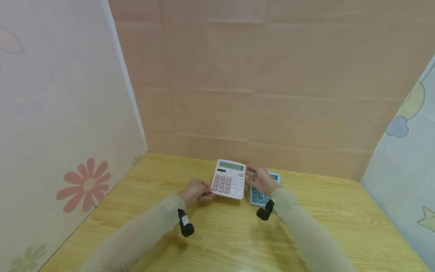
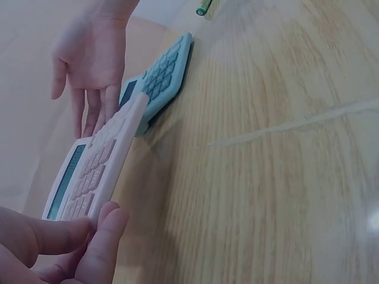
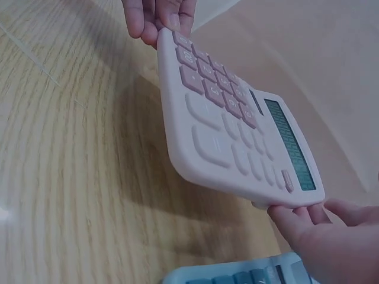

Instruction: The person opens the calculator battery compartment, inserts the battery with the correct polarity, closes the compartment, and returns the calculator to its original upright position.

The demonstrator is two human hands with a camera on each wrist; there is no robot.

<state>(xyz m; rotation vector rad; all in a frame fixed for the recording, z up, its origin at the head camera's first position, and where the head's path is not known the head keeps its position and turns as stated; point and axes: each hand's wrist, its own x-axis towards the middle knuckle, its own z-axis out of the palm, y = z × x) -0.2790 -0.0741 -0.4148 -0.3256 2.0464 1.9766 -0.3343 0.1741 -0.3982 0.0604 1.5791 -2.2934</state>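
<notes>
A pink calculator (image 1: 228,179) with a grey-green display is held tilted over the wooden table. My left hand (image 1: 197,190) pinches its lower left corner, the thumb on the key side and fingers underneath, as the left wrist view shows. At the opposite edge is my right hand (image 1: 261,179), its fingers (image 3: 293,222) fairly straight and right at the edge beside the display, the thumb apart. A blue calculator (image 1: 258,197) lies on the table below the right hand, which partly hides it.
The wooden table (image 1: 306,223) meets a brown covered wall (image 1: 265,90) at the back. Printed white panels stand left (image 1: 68,113) and right. In the left wrist view a green cylinder like a battery (image 2: 203,7) lies at the top edge. A pale streak (image 1: 212,234) marks the tabletop.
</notes>
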